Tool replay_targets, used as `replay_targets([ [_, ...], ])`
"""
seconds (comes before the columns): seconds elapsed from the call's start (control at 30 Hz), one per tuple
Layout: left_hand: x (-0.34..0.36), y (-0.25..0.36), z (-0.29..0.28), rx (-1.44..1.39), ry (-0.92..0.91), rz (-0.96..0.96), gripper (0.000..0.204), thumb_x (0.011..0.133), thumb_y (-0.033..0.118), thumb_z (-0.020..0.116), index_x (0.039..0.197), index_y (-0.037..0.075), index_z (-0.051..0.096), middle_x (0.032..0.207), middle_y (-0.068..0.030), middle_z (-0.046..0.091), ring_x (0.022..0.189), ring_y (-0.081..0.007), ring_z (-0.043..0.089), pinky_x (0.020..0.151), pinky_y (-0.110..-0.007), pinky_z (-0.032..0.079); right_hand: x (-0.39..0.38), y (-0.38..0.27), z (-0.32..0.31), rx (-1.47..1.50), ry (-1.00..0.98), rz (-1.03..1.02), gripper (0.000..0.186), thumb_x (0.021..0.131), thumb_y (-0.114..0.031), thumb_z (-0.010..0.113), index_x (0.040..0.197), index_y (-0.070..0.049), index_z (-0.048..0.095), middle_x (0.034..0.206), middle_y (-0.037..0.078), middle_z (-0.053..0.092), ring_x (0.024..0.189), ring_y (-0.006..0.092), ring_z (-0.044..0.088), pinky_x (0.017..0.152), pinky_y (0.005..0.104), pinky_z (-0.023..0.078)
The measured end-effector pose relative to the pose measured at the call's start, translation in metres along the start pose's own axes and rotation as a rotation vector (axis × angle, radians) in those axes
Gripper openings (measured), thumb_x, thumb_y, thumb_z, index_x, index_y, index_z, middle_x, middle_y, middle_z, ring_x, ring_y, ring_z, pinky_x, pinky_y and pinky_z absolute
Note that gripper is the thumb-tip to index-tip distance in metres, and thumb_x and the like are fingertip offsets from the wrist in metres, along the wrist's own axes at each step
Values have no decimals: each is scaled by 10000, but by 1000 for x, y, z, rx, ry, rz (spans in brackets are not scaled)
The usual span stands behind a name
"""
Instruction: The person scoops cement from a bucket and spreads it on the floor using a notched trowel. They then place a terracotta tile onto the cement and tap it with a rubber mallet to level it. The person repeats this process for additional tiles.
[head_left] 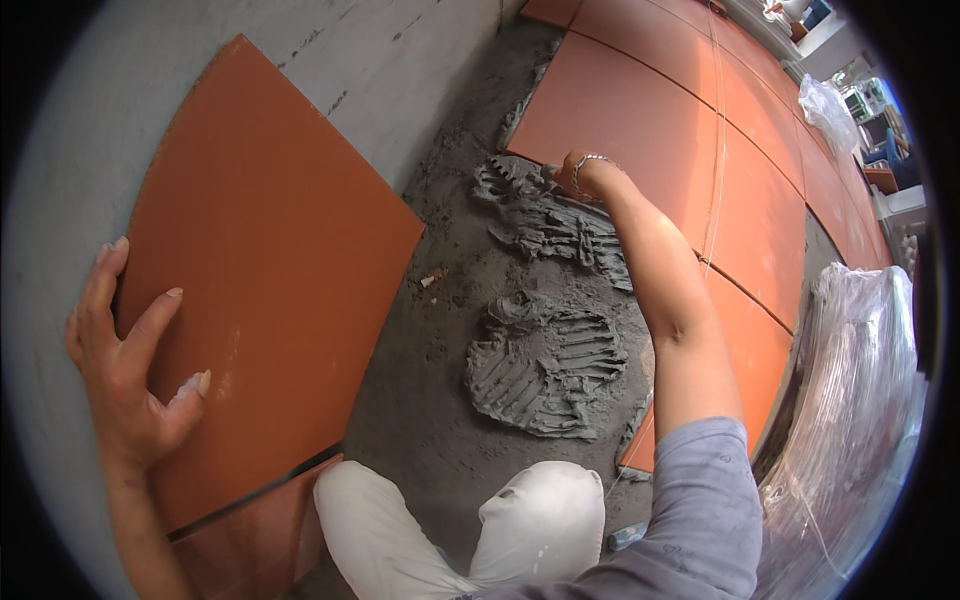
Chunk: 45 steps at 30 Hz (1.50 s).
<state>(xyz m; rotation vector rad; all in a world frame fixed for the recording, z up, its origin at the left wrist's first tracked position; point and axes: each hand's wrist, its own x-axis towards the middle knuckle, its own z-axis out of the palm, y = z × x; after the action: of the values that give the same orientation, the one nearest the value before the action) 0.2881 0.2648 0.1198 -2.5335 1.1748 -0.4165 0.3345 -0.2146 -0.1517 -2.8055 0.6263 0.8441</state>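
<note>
A large terracotta floor tile (270, 270) stands tilted on the left by the grey wall. My left hand (130, 370) grips its left edge, thumb and one finger on its face, other fingers at the rim. My right arm reaches forward, and my right hand (590, 175), with a chain bracelet at the wrist, is closed at the near corner of a laid tile (610, 130). What its fingers hold is hidden. Just below that hand lies a ridged bed of grey mortar (560, 225). A second ridged mortar patch (545, 365) is nearer me, between my knees and the first.
Several laid tiles run along the right, with a thin string (716, 150) stretched over them. A plastic-wrapped stack (845, 420) stands at the right. Another tile (250, 540) lies beneath the tilted one. A small bluish object (627, 536) rests near my right knee.
</note>
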Motion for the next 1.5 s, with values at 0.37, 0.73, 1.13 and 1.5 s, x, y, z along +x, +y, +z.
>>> replay_targets([
  [0.37,0,-5,3,4,7,50,610,550,233,669,1137,68,655,1513,-197,374,1414,-378,336,1096,-495,265,-24,86,-25,249,-243,267,423,905,-428,621,909,-7,666,680,80,613,595,201,568,554,332,485],
  [0.73,-3,-8,4,14,-16,50,620,628,242,652,1221,65,632,1536,-191,344,1426,-372,319,1122,-508,240,-62,189,3,249,-324,415,341,909,-388,638,867,-55,696,702,68,655,617,172,609,574,329,506],
  [1.13,-5,-9,6,30,-15,44,659,583,216,636,1227,76,627,1539,-187,338,1426,-370,324,1109,-511,254,-104,263,33,315,-375,554,385,928,-414,583,908,-44,688,773,83,668,648,188,602,593,348,502],
  [1.5,-4,-7,3,4,-19,9,670,575,157,646,1239,72,617,1546,-187,326,1443,-366,292,1132,-503,216,-159,273,114,639,-313,559,353,966,-310,530,889,25,608,696,140,633,559,221,621,527,390,542],
])
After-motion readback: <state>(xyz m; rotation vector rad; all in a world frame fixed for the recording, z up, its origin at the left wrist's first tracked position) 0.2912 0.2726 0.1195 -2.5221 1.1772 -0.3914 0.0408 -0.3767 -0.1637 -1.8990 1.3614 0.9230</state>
